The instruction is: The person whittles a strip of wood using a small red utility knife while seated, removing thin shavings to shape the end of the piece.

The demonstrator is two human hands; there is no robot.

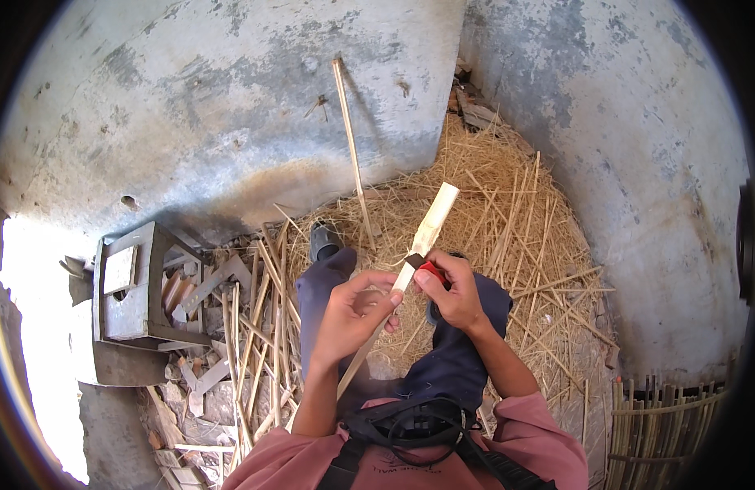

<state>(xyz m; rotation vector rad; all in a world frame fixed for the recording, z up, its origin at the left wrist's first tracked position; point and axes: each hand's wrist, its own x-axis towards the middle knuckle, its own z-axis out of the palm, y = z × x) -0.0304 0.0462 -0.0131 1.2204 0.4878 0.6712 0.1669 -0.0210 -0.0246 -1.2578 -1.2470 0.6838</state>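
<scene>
My left hand (361,314) is closed round a long pale wooden strip (434,219), which slants from my lap up and away to the right. Its far end is broader and flat, with a rough, shaved patch just beyond my hands. In my right hand (457,296) is a red-handled knife (433,272), whose short dark blade lies across the strip just ahead of my left thumb. Most of the handle is hidden by my right fingers. Both hands are close together above my knees.
Straw and thin sticks (516,237) cover the floor ahead and to the right. One tall stick (351,139) leans on the wall. At left stand a grey wooden box frame (132,278) and a pile of long strips (267,327). A slatted bamboo rack (663,425) is at lower right.
</scene>
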